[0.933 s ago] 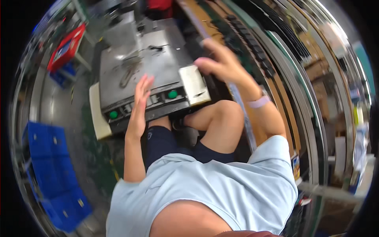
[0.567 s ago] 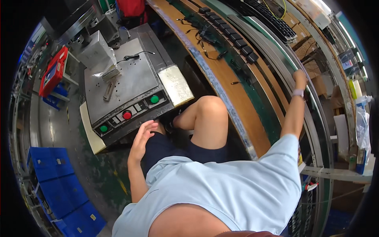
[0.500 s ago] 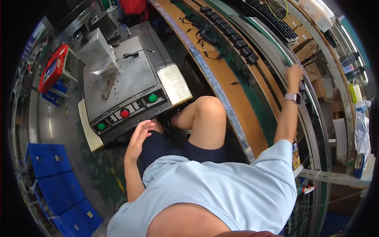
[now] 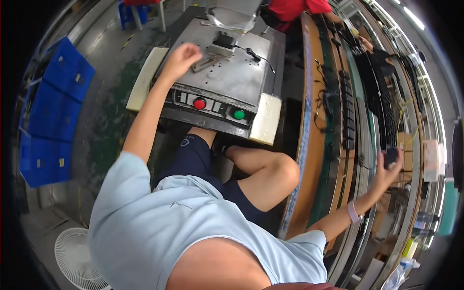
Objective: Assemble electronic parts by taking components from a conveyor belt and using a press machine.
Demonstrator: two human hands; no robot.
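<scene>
My right hand [image 4: 390, 169] is out at the far right, past the conveyor line, with its fingers around a small black box-shaped power adapter [image 4: 391, 157]. My left hand [image 4: 183, 60] hovers over the metal plate of a bench machine [image 4: 232, 89], fingers loosely bent, nothing visible in them. Just right of it lies a flat metal bar [image 4: 205, 64]. Behind the bar, a black power adapter [image 4: 225, 39] sits on a metal block [image 4: 220, 50], its black cord [image 4: 252, 54] trailing right over the plate. A red button [image 4: 199, 103] and a green button [image 4: 239, 114] show on the machine's front.
Black adapters [image 4: 347, 111] stand in a row along the line, with cords [image 4: 321, 104] on the wooden ledge [image 4: 305, 159]. A person in red [image 4: 290, 12] works at the far end. Blue bins [image 4: 50, 113] and a white fan [image 4: 79, 258] stand at left.
The view has turned, so the machine sits farther right. My left hand has gone from beside my lap to above the plate. My right hand has swung outward, now showing a black adapter.
</scene>
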